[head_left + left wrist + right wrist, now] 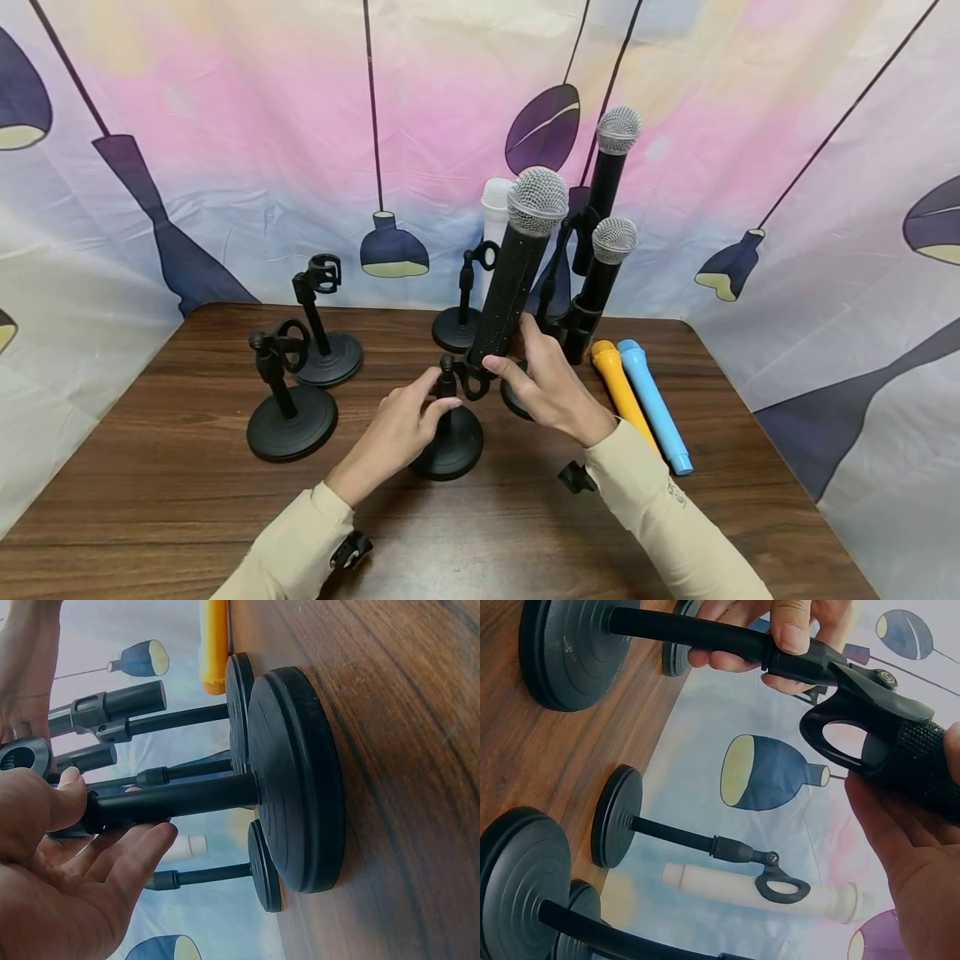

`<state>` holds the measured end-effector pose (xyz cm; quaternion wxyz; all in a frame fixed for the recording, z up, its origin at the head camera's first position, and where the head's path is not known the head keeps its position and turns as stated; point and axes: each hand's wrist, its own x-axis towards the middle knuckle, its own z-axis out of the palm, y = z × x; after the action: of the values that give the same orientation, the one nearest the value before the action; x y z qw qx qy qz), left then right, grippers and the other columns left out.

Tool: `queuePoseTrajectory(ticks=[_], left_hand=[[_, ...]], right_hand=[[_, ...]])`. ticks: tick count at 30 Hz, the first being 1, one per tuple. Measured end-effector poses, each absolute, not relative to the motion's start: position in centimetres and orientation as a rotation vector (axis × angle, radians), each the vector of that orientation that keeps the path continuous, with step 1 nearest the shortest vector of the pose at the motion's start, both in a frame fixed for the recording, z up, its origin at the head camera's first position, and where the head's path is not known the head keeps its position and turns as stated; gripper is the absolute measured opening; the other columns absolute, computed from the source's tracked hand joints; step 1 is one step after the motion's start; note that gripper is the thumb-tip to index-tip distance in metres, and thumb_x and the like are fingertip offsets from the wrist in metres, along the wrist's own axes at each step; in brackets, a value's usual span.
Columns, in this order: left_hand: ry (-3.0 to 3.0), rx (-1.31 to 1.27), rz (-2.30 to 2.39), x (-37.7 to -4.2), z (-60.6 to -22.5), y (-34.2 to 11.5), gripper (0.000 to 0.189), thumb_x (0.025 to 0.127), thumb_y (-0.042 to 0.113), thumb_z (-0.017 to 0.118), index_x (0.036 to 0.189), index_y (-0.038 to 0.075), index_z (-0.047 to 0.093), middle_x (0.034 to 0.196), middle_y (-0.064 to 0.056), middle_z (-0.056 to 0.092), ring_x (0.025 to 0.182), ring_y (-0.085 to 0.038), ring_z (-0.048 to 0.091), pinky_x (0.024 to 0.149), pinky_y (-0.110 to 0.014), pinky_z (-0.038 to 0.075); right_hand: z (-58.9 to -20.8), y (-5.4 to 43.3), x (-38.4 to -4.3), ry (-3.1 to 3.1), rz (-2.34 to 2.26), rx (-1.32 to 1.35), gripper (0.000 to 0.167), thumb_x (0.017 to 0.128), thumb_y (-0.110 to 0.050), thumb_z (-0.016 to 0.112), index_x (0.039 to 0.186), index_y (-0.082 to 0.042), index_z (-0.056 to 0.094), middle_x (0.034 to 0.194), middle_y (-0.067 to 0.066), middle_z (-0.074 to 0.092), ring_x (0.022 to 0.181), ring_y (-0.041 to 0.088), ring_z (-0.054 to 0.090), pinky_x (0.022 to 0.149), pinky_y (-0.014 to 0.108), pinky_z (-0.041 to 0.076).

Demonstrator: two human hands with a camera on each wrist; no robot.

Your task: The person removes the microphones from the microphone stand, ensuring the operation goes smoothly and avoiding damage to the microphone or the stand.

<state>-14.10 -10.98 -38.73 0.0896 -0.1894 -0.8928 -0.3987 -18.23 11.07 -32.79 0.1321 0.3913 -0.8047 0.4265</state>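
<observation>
My left hand [401, 421] grips the upper post of a small black desk microphone stand [450, 450], just under its clip. The stand's round base sits on the table. In my right hand [551, 383] is a black microphone [510, 283] with a silver mesh head, held near its lower end and tilted with the head up. That lower end is right at the stand's ring clip [811, 739], overlapping the ring's opening in the right wrist view. Thumb and fingers of the left hand [90, 877] wrap the post [180, 797] in the left wrist view.
Two black stands [292, 425] [330, 358] stand to the left. Behind, a white microphone [495, 212] is in a stand, and two black microphones [606, 179] [596, 287] are at the right. A yellow microphone [622, 387] and a blue one [656, 408] lie on the wooden table [150, 483].
</observation>
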Motion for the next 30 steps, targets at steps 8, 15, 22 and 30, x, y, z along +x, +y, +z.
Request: queuePoseTrajectory(ticks=[8,15,22,30], left_hand=[[-2.651,-0.556,-1.171,-14.07,-38.70,-10.97,0.011,0.103,0.019,0.063,0.108,0.013,0.056,0.064,0.004,0.048,0.051,-0.009,0.041,0.051,-0.027,0.037],[-2.660,-0.559,-1.172,-14.02,-38.68,-10.95,0.011,0.103,0.022,0.062,0.107,0.013,0.055,0.065,0.005,0.049,0.051,-0.008,0.041,0.051,-0.026,0.036],[-2.659,-0.567,-1.177,-14.03,-38.64,-10.98,0.012,0.103,0.021,0.062,0.107,0.013,0.055,0.063,0.004,0.045,0.050,-0.008,0.038,0.050,-0.026,0.035],[-2.657,-0.561,-1.165,-14.03,-38.65,-10.94,0.011,0.103,0.020,0.062,0.107,0.012,0.055,0.064,0.004,0.045,0.052,-0.009,0.040,0.052,-0.027,0.036]], right_hand=[[-32.69,11.21,-18.23,-2.344,1.235,1.139,0.046,0.102,-0.011,0.063,0.138,0.005,0.040,0.113,0.015,0.068,0.095,0.019,0.071,0.080,0.037,0.057],[-32.92,11.28,-18.38,-2.310,1.267,1.161,0.047,0.102,-0.007,0.062,0.140,0.005,0.039,0.114,0.017,0.068,0.096,0.021,0.072,0.083,0.037,0.057],[-33.08,11.22,-18.46,-2.265,1.305,1.180,0.053,0.102,-0.006,0.061,0.147,0.002,0.034,0.123,0.018,0.063,0.105,0.025,0.070,0.088,0.036,0.056],[-33.11,11.29,-18.49,-2.264,1.328,1.182,0.058,0.103,-0.005,0.059,0.151,0.001,0.028,0.128,0.022,0.060,0.111,0.030,0.068,0.092,0.039,0.055]])
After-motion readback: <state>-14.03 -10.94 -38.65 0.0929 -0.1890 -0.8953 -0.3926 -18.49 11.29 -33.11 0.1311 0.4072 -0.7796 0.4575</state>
